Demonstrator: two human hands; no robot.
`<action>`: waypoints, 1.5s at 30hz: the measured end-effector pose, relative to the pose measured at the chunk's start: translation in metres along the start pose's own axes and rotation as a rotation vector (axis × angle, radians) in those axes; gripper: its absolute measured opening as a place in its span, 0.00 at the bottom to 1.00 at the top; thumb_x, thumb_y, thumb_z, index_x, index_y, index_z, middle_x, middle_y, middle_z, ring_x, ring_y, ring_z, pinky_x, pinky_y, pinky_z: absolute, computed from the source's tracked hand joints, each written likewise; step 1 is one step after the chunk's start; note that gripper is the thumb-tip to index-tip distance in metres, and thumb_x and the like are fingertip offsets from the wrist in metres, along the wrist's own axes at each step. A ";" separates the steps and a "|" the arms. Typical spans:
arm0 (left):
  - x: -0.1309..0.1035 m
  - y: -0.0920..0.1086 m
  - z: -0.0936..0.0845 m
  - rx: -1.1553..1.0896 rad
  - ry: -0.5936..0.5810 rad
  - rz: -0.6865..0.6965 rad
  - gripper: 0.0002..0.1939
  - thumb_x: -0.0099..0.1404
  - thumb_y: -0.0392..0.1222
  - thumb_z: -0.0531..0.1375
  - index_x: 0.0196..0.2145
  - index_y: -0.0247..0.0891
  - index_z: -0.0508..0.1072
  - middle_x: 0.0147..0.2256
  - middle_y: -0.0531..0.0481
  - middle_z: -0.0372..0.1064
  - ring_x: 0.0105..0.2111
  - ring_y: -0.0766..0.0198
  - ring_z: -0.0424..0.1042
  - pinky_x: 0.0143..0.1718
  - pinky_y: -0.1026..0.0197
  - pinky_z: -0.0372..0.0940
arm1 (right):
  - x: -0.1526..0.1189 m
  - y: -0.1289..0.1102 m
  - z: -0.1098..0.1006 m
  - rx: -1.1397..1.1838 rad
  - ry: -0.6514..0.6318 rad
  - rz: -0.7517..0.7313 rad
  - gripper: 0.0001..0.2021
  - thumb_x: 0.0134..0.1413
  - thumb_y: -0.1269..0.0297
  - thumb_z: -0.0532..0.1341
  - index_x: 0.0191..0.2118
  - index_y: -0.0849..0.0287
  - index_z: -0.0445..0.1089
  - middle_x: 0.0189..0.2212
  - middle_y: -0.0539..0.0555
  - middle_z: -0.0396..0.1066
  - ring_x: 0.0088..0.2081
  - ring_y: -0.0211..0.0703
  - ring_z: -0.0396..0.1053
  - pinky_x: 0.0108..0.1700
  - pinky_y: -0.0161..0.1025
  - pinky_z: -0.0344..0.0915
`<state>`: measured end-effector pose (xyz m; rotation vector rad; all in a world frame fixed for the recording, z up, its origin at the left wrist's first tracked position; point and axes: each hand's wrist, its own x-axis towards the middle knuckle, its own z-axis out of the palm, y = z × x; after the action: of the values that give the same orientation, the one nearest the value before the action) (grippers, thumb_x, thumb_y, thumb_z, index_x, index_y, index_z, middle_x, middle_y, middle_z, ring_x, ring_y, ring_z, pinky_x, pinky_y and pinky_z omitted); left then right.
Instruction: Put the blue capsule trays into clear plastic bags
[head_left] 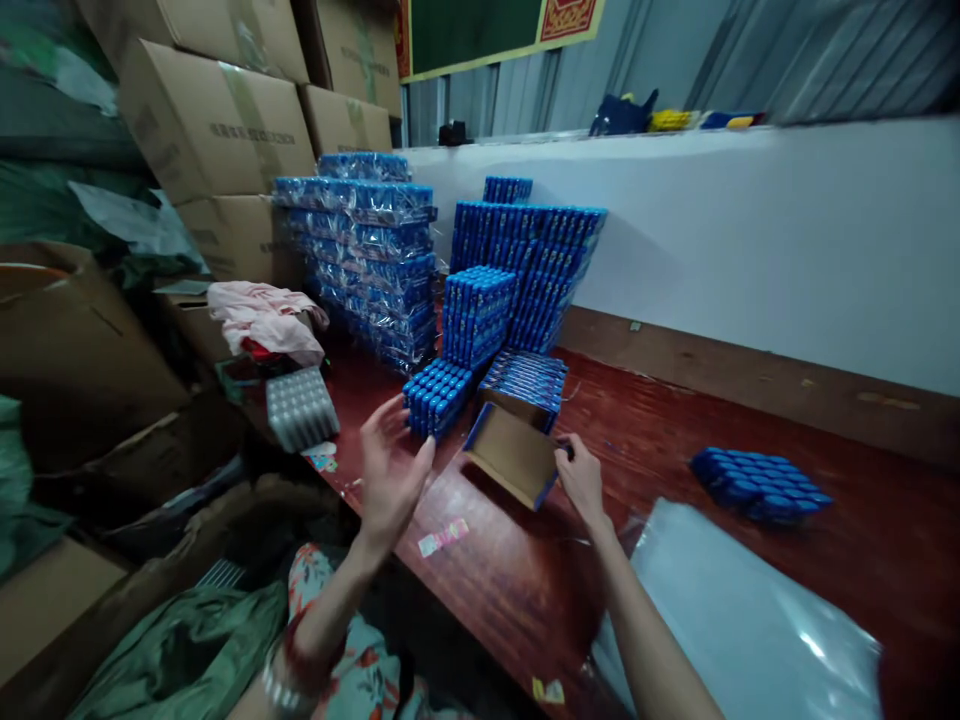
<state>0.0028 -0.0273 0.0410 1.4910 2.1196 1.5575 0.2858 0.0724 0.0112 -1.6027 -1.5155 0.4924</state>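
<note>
My left hand (pixel 391 475) is raised over the table's near edge, fingers spread and holding nothing. Its fingertips are close to a small block of blue battery-like cylinders (pixel 436 392); whether they touch it I cannot tell. My right hand (pixel 579 475) pinches the right edge of a shallow cardboard box (pixel 514 448) with a brown inside and blue outer edges. The box is tilted, its bare inside facing me. Just behind it lies a row of flat blue pieces (pixel 527 375). A taller block of blue cylinders (pixel 480 310) stands behind the small one.
Blue stacks (pixel 532 250) rise against the white wall, beside film-wrapped blue packs (pixel 360 250). Brown cartons (pixel 225 120) pile at left. A grey ridged block (pixel 301 408) sits near the pink cloth (pixel 262 315). At right are clear plastic bags (pixel 742 610) and a blue bundle (pixel 759 485).
</note>
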 end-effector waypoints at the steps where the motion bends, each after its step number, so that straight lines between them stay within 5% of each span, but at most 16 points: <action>1: 0.011 -0.001 0.008 0.014 -0.039 0.017 0.45 0.59 0.55 0.61 0.66 0.41 0.41 0.63 0.38 0.47 0.62 0.51 0.53 0.59 0.47 0.56 | -0.010 0.005 -0.001 0.043 -0.008 0.052 0.13 0.44 0.61 0.51 0.33 0.59 0.69 0.31 0.58 0.72 0.35 0.48 0.68 0.38 0.41 0.62; 6: 0.067 -0.025 0.071 0.195 -0.269 -0.146 0.67 0.46 0.59 0.67 0.65 0.33 0.26 0.65 0.23 0.24 0.65 0.35 0.31 0.60 0.35 0.40 | -0.072 0.022 0.021 0.272 -0.065 0.369 0.14 0.38 0.57 0.53 0.31 0.58 0.66 0.17 0.50 0.65 0.18 0.42 0.64 0.20 0.37 0.59; 9: 0.088 -0.038 0.096 0.231 -0.263 -0.129 0.66 0.46 0.59 0.67 0.65 0.33 0.26 0.64 0.22 0.31 0.65 0.35 0.37 0.59 0.35 0.42 | -0.105 0.017 0.044 0.421 -0.130 0.485 0.19 0.40 0.56 0.53 0.40 0.59 0.64 0.18 0.48 0.65 0.14 0.41 0.63 0.15 0.36 0.60; 13: 0.091 -0.034 0.105 0.259 -0.166 -0.052 0.63 0.47 0.56 0.67 0.65 0.30 0.31 0.57 0.26 0.49 0.59 0.37 0.53 0.57 0.40 0.49 | -0.129 0.001 0.072 0.784 -0.220 0.578 0.26 0.39 0.57 0.58 0.48 0.57 0.59 0.33 0.53 0.71 0.24 0.41 0.71 0.19 0.35 0.67; 20: 0.020 -0.004 0.101 0.211 0.029 -0.084 0.63 0.48 0.53 0.66 0.65 0.35 0.27 0.56 0.31 0.42 0.59 0.38 0.49 0.58 0.38 0.49 | -0.131 -0.028 0.117 1.008 -0.258 0.588 0.35 0.37 0.60 0.62 0.56 0.57 0.55 0.38 0.53 0.72 0.34 0.46 0.73 0.31 0.41 0.73; 25: -0.053 -0.021 0.084 0.170 -0.027 -0.055 0.64 0.48 0.52 0.66 0.65 0.35 0.24 0.58 0.31 0.38 0.61 0.38 0.45 0.58 0.39 0.51 | -0.134 -0.031 0.123 1.031 -0.236 0.458 0.36 0.41 0.61 0.63 0.59 0.60 0.55 0.45 0.55 0.73 0.48 0.49 0.69 0.51 0.44 0.67; 28: -0.077 -0.035 0.070 0.198 -0.097 -0.067 0.64 0.48 0.54 0.66 0.65 0.35 0.24 0.58 0.31 0.41 0.61 0.37 0.46 0.59 0.36 0.49 | -0.148 -0.027 0.116 1.086 -0.321 0.425 0.38 0.43 0.60 0.65 0.61 0.57 0.54 0.51 0.56 0.70 0.52 0.48 0.67 0.55 0.45 0.63; 35: -0.104 -0.032 0.050 0.219 -0.151 -0.153 0.65 0.48 0.59 0.65 0.66 0.36 0.25 0.58 0.31 0.45 0.60 0.35 0.48 0.58 0.36 0.50 | -0.172 -0.025 0.092 1.040 -0.451 0.495 0.43 0.45 0.56 0.63 0.65 0.53 0.45 0.51 0.57 0.68 0.44 0.46 0.72 0.45 0.45 0.70; 38: -0.122 -0.037 0.037 0.248 -0.239 -0.176 0.64 0.48 0.60 0.65 0.66 0.35 0.27 0.57 0.30 0.49 0.60 0.34 0.51 0.57 0.34 0.50 | -0.172 -0.013 0.069 0.911 -0.644 0.532 0.44 0.42 0.59 0.62 0.66 0.51 0.44 0.42 0.53 0.71 0.30 0.44 0.72 0.29 0.41 0.71; 40: -0.128 -0.045 0.024 0.177 -0.305 -0.199 0.60 0.51 0.60 0.63 0.66 0.36 0.28 0.56 0.31 0.51 0.59 0.38 0.53 0.57 0.36 0.51 | -0.171 -0.004 0.052 0.741 -0.731 0.541 0.40 0.43 0.59 0.60 0.64 0.52 0.50 0.34 0.51 0.72 0.26 0.44 0.71 0.28 0.42 0.70; 42: -0.122 -0.053 0.011 0.029 -0.319 -0.210 0.52 0.58 0.59 0.58 0.66 0.38 0.30 0.57 0.34 0.52 0.60 0.45 0.55 0.59 0.42 0.53 | -0.166 0.002 0.036 0.489 -0.659 0.478 0.30 0.47 0.56 0.58 0.59 0.54 0.61 0.34 0.54 0.73 0.32 0.50 0.73 0.36 0.50 0.71; 45: -0.090 -0.052 0.002 -0.113 -0.290 -0.177 0.36 0.67 0.56 0.46 0.67 0.41 0.38 0.63 0.40 0.45 0.64 0.55 0.49 0.62 0.51 0.49 | -0.150 -0.008 0.021 0.181 -0.333 0.225 0.24 0.56 0.51 0.52 0.54 0.57 0.68 0.49 0.59 0.69 0.53 0.57 0.65 0.57 0.57 0.57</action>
<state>0.0172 -0.0924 -0.0385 1.3564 1.9090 1.2888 0.2368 -0.0640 -0.0341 -1.6121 -1.4824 1.0356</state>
